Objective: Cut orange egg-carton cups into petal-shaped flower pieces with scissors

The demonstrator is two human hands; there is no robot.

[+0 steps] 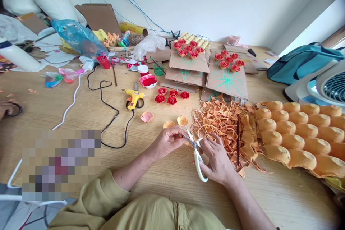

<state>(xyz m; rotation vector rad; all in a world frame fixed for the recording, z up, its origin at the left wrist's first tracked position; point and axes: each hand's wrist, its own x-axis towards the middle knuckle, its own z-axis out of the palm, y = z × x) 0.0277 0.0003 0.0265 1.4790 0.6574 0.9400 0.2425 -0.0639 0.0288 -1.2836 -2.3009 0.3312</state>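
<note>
White-handled scissors (199, 165) are in my right hand (217, 160), with fingers and thumb around the handles and the blades parted. My left hand (168, 142) pinches a small orange egg-carton piece right at the blades; the fingers hide most of it. Just beyond the left fingers lie two cut carton cups, a flower-shaped one (182, 120) and a rounder one (169, 124). A pinkish carton flower (147, 116) sits further left. Beside my right hand spreads a heap of orange carton scraps (215, 122), with a thin dark stick (238, 140) on it.
Egg trays (296, 129) fill the right side, near a teal bag (302, 64) and a fan (331, 82). Several red carton roses (172, 93) stand ahead, others on cardboard (226, 79). A yellow glue gun (134, 97) trails its cord leftward. Another person's hand (5, 108) holds dark-handled scissors.
</note>
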